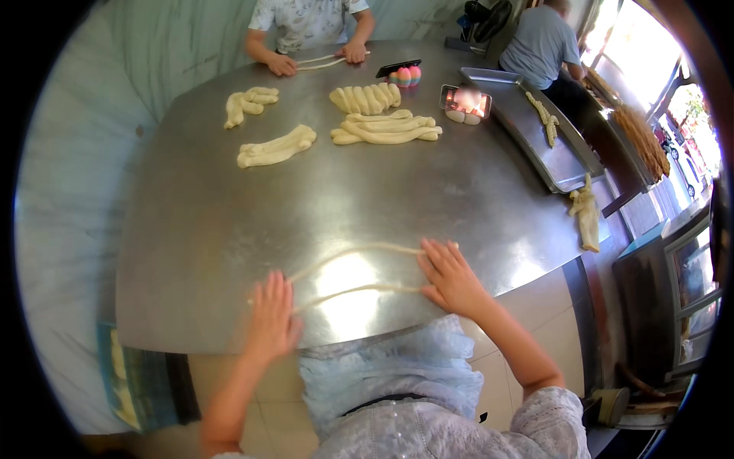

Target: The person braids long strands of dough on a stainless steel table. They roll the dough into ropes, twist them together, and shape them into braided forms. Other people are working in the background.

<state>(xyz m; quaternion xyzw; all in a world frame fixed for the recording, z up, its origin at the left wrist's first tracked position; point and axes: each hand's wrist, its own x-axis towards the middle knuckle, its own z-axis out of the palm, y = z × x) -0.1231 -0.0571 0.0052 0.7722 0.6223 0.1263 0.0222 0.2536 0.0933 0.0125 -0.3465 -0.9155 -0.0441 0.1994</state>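
Head view: a steel bench (229, 229) carried dough.
Left hand (271, 317): open and flat, palm down on one end of the dough rope (359, 268).
Right hand (451, 279): open, fingers spread, pressing the rope's other ends.
Dough rope: thin, folded in two strands, at the near edge between both hands.
Far side: dough pieces (386, 128); another person's hands (354, 52) rolled a strand.

Steel table (229, 229): brushed, glossy. Dough rope (359, 268): soft, matt, smooth. Metal tray (566, 164): dull sheen.
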